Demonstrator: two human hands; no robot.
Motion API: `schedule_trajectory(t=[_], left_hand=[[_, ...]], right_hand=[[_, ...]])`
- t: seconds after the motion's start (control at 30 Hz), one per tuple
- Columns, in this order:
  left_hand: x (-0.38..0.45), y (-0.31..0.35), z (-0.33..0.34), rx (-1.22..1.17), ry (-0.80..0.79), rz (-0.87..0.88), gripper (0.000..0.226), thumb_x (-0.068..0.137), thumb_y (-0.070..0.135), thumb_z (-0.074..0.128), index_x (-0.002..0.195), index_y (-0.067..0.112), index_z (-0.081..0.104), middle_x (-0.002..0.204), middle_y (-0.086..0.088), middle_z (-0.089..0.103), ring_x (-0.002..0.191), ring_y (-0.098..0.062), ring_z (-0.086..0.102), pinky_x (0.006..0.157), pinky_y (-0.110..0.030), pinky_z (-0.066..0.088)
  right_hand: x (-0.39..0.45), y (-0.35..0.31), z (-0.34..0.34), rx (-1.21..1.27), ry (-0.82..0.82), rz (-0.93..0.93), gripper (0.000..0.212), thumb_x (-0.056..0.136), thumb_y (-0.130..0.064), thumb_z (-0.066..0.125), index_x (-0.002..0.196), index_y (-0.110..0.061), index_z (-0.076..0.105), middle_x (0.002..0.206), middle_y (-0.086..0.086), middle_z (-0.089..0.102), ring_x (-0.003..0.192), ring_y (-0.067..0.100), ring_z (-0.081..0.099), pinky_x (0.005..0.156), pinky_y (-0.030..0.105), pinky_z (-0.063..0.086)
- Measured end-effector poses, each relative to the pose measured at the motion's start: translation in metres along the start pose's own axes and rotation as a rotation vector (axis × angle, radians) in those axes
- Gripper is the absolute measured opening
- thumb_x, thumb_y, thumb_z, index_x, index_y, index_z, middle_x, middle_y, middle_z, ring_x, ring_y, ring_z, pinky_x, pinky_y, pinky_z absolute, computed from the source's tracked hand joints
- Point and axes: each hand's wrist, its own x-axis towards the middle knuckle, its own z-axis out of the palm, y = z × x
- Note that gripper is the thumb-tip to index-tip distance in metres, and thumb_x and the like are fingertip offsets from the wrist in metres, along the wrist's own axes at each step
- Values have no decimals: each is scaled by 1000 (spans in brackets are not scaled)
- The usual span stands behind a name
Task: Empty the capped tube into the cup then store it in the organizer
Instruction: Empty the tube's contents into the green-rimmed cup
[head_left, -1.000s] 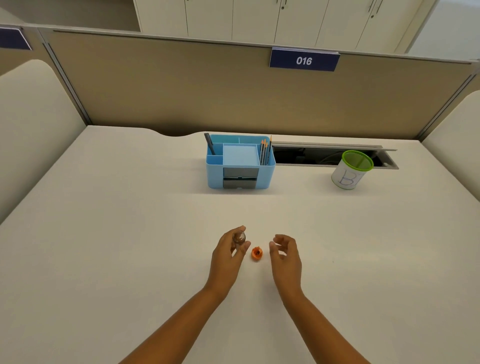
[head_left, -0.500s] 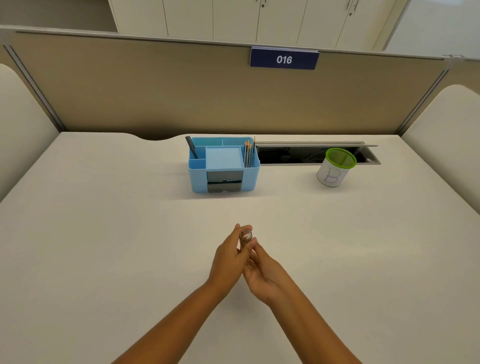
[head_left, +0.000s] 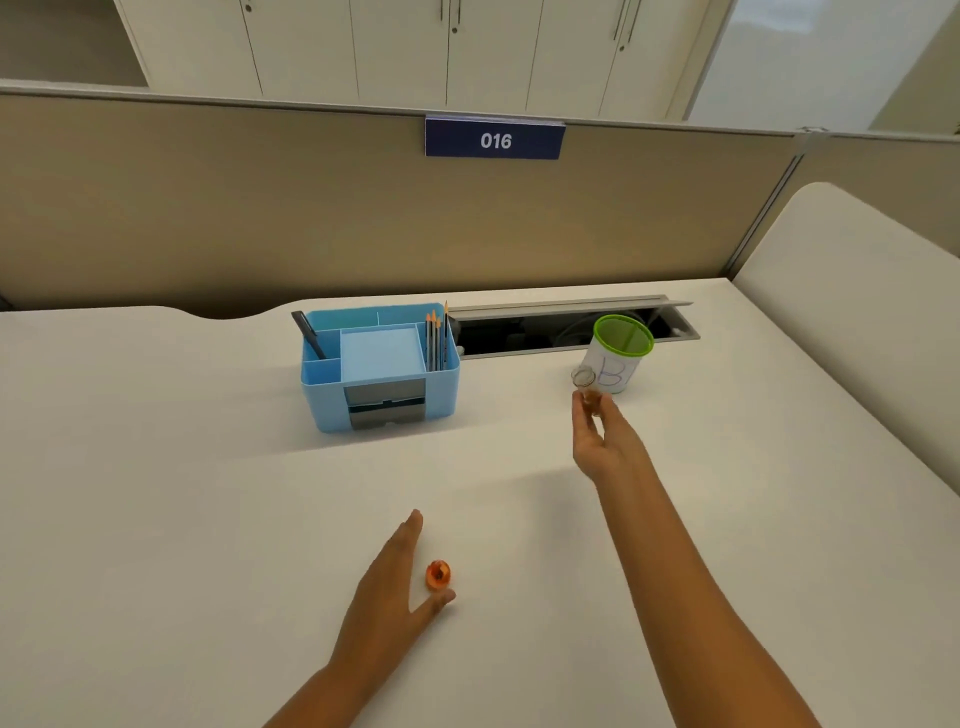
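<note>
My right hand (head_left: 602, 441) holds a small clear tube (head_left: 584, 382) upright by its lower part, its open mouth just left of and below the rim of the white cup (head_left: 621, 358) with a green rim and a "B" on it. The tube's orange cap (head_left: 438, 574) lies on the table beside my left hand (head_left: 395, 582), which rests flat with fingers apart and holds nothing. The blue organizer (head_left: 379, 366) stands at the table's middle back, left of the cup.
The organizer holds a dark pen, several pencils and a pale blue pad. Behind the cup an open cable slot (head_left: 561, 325) runs along the table's back edge. A beige partition with a "016" sign (head_left: 493, 139) closes the back.
The tube passed from my left hand to my right, which carried it forward and right up to the cup. My left hand dropped flat to the table by the cap.
</note>
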Motion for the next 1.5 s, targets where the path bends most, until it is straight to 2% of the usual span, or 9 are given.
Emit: schedule_trajectory(t=[0.07, 0.13, 0.2, 0.27, 0.6, 0.73, 0.9, 1.23, 1.5], left_hand=[[-1, -6, 1, 124, -36, 82, 85, 76, 58, 55, 133, 44, -7, 145, 23, 8, 133, 4, 12, 108, -10, 5], [2, -9, 1, 184, -52, 109, 83, 75, 64, 49, 133, 44, -7, 144, 24, 9, 130, 7, 10, 104, -2, -6], [7, -11, 2, 219, -65, 115, 82, 73, 71, 40, 133, 44, -9, 144, 24, 7, 131, 7, 9, 102, -2, -11], [14, -14, 1, 228, -74, 127, 81, 70, 76, 32, 132, 44, -10, 143, 25, 5, 131, 6, 7, 102, -3, -13], [25, -18, 1, 269, -108, 150, 83, 65, 82, 28, 130, 44, -8, 141, 26, 2, 133, 5, 6, 108, -12, -8], [23, -13, -1, 265, -88, 173, 83, 69, 75, 37, 137, 33, 13, 145, 18, 14, 134, -2, 16, 105, -9, -13], [23, -10, -3, 280, -68, 202, 82, 72, 75, 35, 136, 23, 30, 144, 10, 30, 132, -12, 28, 105, -11, -12], [22, -14, -2, 279, -68, 205, 81, 72, 75, 35, 137, 26, 27, 144, 14, 26, 133, -8, 22, 106, -12, -11], [23, -14, -2, 253, -76, 181, 85, 70, 79, 31, 131, 20, 40, 141, 3, 41, 133, -18, 29, 102, -8, -16]], right_hand=[[27, -13, 1, -117, 21, -53, 10, 93, -44, 35, 91, -51, 41, 104, -28, 49, 96, -7, 48, 104, 11, 34], [52, -42, 14, -53, 85, -158, 16, 97, -23, 37, 90, -33, 47, 114, 1, 54, 100, 5, 43, 114, 32, 30], [79, -62, 14, 243, 230, -219, 14, 95, -11, 45, 107, -7, 52, 116, 14, 51, 101, 16, 51, 106, 31, 40], [106, -75, 8, 414, 339, -226, 33, 91, -9, 54, 122, 1, 49, 120, 18, 55, 107, 25, 59, 96, 33, 50], [159, -85, -15, 110, 451, -301, 41, 84, 0, 61, 122, -10, 51, 126, 17, 56, 95, 23, 62, 75, 24, 53], [168, -84, -18, 25, 498, -328, 40, 84, -3, 63, 120, -15, 53, 126, 15, 56, 100, 24, 62, 70, 22, 55], [177, -83, -16, -151, 565, -400, 36, 83, -6, 64, 116, -18, 57, 121, 12, 61, 103, 25, 63, 87, 31, 56], [178, -91, -9, -271, 539, -520, 34, 83, -5, 63, 113, -18, 59, 115, 13, 65, 98, 23, 65, 87, 30, 55], [169, -83, -18, -846, 428, -833, 28, 88, -13, 54, 115, -18, 57, 119, 16, 57, 99, 27, 61, 81, 28, 46]])
